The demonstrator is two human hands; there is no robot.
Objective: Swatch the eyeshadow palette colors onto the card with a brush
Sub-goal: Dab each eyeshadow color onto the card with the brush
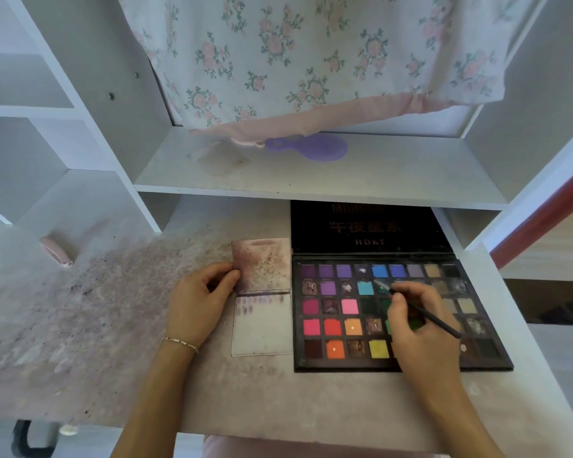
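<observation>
An open black eyeshadow palette with several rows of coloured pans lies on the desk, its lid propped up behind. My right hand rests over the palette's middle and grips a thin dark brush, whose tip touches a teal-green pan in the second row. To the left of the palette lies a folded white card with faint purple swatches along its top; its upper flap is stained pinkish-brown. My left hand pinches the card's left edge at the fold.
The desk top is dusted with purple powder. A pink object lies at the left. A shelf above holds a purple hand mirror under a floral cloth. White cubbies stand at the left.
</observation>
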